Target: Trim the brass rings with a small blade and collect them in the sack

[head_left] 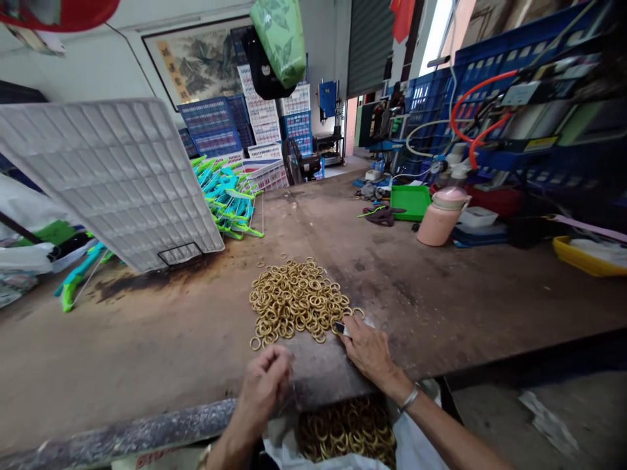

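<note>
Brass-coloured rings lie in a loose heap on the brown table. At the heap's near right edge, my right hand has its fingers closed on a small dark and silver object, too small to name. My left hand is just in front of the heap, with its fingers curled together; what they hold, if anything, is too small and blurred to tell. Below the table edge, between my forearms, a white sack holds many more rings.
A ribbed white panel leans at the left beside green and turquoise plastic bows. Towards the right are a pink bottle, a green tray and a yellow tray. A green bag hangs above.
</note>
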Available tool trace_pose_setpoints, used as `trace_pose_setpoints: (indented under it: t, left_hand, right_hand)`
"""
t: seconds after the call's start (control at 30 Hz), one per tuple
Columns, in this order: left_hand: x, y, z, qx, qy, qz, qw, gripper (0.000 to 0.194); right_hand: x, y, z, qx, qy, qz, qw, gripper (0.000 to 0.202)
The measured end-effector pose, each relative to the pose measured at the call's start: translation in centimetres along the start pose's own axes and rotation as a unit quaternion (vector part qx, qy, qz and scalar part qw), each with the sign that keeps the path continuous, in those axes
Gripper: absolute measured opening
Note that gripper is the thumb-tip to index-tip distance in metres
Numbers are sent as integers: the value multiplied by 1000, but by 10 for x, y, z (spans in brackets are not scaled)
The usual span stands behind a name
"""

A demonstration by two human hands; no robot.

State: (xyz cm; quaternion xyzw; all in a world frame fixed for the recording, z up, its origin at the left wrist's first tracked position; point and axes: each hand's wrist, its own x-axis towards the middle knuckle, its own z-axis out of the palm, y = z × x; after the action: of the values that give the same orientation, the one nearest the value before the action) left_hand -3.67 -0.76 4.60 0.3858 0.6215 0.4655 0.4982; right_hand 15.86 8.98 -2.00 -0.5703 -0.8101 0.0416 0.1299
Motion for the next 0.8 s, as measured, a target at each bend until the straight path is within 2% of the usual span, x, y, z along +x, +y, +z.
trace_pose_setpoints:
  t: [0.1,0.17,0.27,0.37,0.47,0.57,0.7,0.8]
  left_hand:
    - [66,22,-34,105,126,129,978,31]
    - [117,27,-55,254,167,180,935,34]
    - [188,28,-79,325,172,186,911,37]
    - [241,28,-89,389,171,165,890,45]
    - [277,27,-83,441,150,128,876,53]
    - [299,25,-61,485,116,102,861,60]
    - [310,21,-27,534,53,102,837,60]
    - [306,18,-12,557,5,120,822,54]
  right_hand:
    - [1,2,5,6,7,-13,1000,14]
    - [1,4,11,10,19,-21,1000,15]
    - [1,9,21,5,57,-26,998,20]
    - [0,17,33,4,101,-56,993,27]
    - [-2,26,43,8,133,-90,987,35]
    - [-3,31,46,15,134,-106,985,40]
    - [-4,28,40,31,111,-88,989,39]
    - [-3,22,31,47,77,-66,994,37]
